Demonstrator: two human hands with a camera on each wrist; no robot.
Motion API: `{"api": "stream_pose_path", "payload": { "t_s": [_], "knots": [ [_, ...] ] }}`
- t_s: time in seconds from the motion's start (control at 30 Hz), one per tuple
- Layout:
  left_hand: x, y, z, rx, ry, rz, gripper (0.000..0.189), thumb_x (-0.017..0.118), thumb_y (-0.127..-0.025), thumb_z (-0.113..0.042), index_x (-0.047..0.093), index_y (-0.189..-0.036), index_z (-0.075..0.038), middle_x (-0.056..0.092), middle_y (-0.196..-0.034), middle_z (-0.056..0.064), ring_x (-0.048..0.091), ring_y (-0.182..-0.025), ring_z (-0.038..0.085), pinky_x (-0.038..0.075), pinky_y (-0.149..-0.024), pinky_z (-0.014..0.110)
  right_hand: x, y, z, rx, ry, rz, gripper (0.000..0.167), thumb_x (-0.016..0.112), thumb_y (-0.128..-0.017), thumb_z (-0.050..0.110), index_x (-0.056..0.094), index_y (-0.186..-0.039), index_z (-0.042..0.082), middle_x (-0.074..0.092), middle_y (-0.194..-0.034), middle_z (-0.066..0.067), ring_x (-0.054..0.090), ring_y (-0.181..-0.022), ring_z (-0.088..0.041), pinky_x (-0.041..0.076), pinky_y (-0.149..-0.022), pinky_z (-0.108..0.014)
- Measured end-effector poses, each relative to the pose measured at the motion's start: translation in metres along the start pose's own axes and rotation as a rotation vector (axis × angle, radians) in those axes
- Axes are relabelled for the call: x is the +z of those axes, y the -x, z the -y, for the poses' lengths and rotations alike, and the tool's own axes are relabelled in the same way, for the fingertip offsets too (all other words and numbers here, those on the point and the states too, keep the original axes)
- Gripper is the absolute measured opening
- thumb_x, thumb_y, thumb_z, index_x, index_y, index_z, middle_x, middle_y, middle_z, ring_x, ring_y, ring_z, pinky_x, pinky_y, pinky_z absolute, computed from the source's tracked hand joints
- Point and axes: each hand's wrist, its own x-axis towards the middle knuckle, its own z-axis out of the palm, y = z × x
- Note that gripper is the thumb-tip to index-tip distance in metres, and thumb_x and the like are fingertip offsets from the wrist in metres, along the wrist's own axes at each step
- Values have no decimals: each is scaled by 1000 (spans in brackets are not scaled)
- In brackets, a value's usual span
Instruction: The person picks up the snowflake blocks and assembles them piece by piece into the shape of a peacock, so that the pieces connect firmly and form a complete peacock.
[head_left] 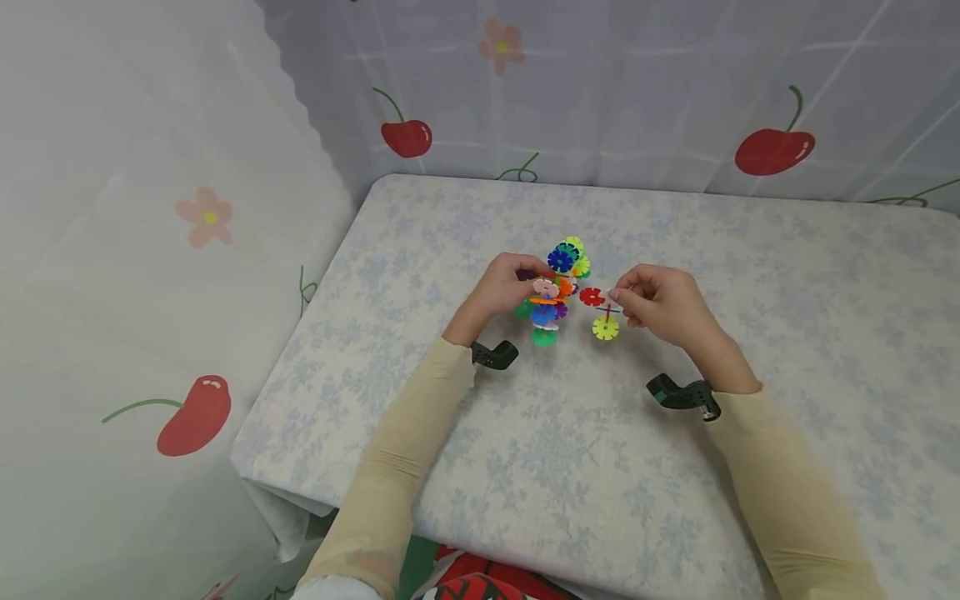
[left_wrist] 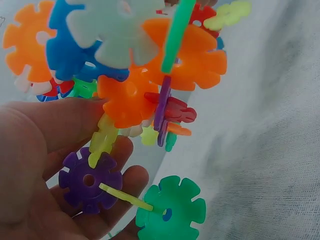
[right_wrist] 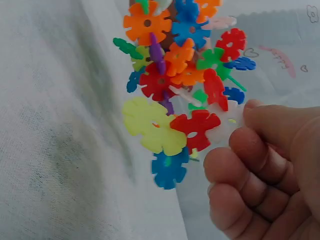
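Slightly above the tabletop, my left hand (head_left: 504,283) holds a cluster of interlocking flower discs (head_left: 545,314) by its left side. In the left wrist view the thumb lies against an orange disc (left_wrist: 129,97), and a purple disc (left_wrist: 75,175) rests over the fingers. Just to the right, my right hand (head_left: 667,307) pinches a pale translucent disc (right_wrist: 223,128) between thumb and index finger. Joined to it is a small chain with a red disc (head_left: 592,297), a yellow disc (head_left: 606,328) and a blue disc (right_wrist: 170,171). In the head view a narrow gap separates this chain from the cluster.
A pale blue-flowered cloth (head_left: 570,467) covers the table. Behind it hangs a sheer curtain (head_left: 600,100) printed with cherries, and a similar printed sheet (head_left: 112,275) hangs on the left. Black cameras (head_left: 495,356) are strapped at both wrists.
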Motion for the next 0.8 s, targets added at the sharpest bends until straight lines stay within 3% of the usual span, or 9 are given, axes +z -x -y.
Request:
{"api": "stream_pose_path", "payload": {
  "t_s": [0.27, 0.4, 0.8],
  "knots": [
    [0, 4, -5, 53, 3, 20, 19, 65, -97, -5, 75, -111, 2, 72, -120, 18, 61, -96, 25, 52, -82, 22, 16, 0, 2, -168, 76, -108, 9, 71, -96, 10, 67, -93, 2, 66, -67, -9, 56, -56, -7, 45, -49, -21],
    [1, 5, -6, 49, 13, 19, 18, 66, -97, -5, 75, -110, 2, 72, -116, 19, 60, -91, 23, 49, -77, 18, 16, 0, -1, -164, 102, -118, 9, 70, -96, 11, 67, -92, 2, 65, -66, -8, 55, -55, -8, 42, -47, -23],
    [4, 3, -7, 41, 8, 26, 19, 65, -98, -6, 76, -112, 0, 73, -118, 16, 63, -93, 23, 53, -78, 20, 21, -1, -2, -166, 86, -115, 10, 70, -96, 11, 68, -91, 2, 67, -66, -8, 56, -54, -7, 42, -46, -23]
  ]
}}
